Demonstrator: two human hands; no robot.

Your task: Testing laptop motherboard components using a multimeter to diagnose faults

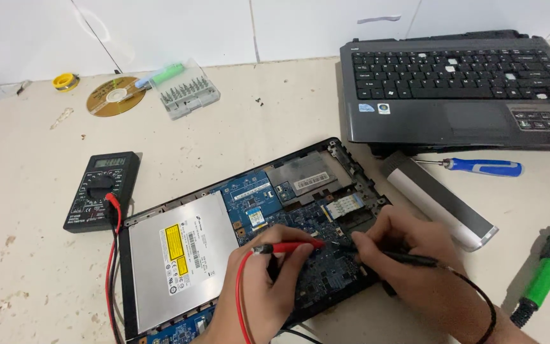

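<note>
My left hand point(268, 280) pinches red probe point(288, 246), right hand point(415, 248) pinches black probe point(408, 258); both wrists bent, tips meeting on circuit board point(326, 267) under fingertips.

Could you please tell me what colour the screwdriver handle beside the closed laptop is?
The screwdriver handle is blue and white; head view.

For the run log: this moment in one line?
left hand: red probe | right hand: black probe | both on blue board

multimeter point(102, 191) left of opened laptop base point(249, 236).
</note>
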